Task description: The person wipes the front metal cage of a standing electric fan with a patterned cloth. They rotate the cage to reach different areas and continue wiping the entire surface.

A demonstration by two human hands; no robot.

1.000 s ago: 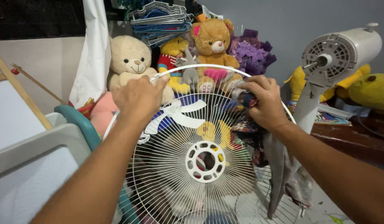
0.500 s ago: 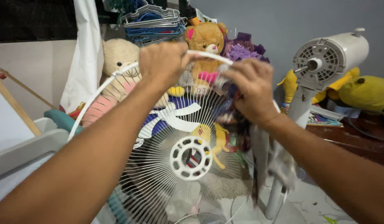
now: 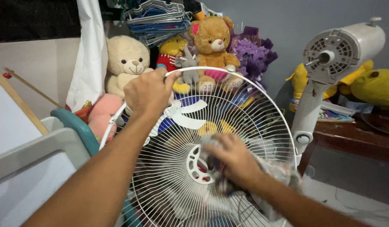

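Note:
A round white wire fan guard [image 3: 245, 105] stands upright in front of me, with a white ring hub [image 3: 193, 167] at its middle. My left hand [image 3: 147, 93] grips the guard's rim at the upper left. My right hand [image 3: 230, 159] presses a grey cloth [image 3: 274, 176] against the wires just right of the hub; the cloth hangs down to the lower right and looks blurred.
A white fan body [image 3: 343, 50] without its guard stands on its stalk at the right. Behind the guard sit several plush toys: a cream bear [image 3: 127, 63], a brown bear [image 3: 213, 38], yellow ones [image 3: 375, 86]. Hangers [image 3: 156, 17] hang above. A grey-white board [image 3: 30, 168] lies at the left.
My right hand has come down with the cloth from the guard's upper right rim to beside the hub. My left hand stays on the top rim.

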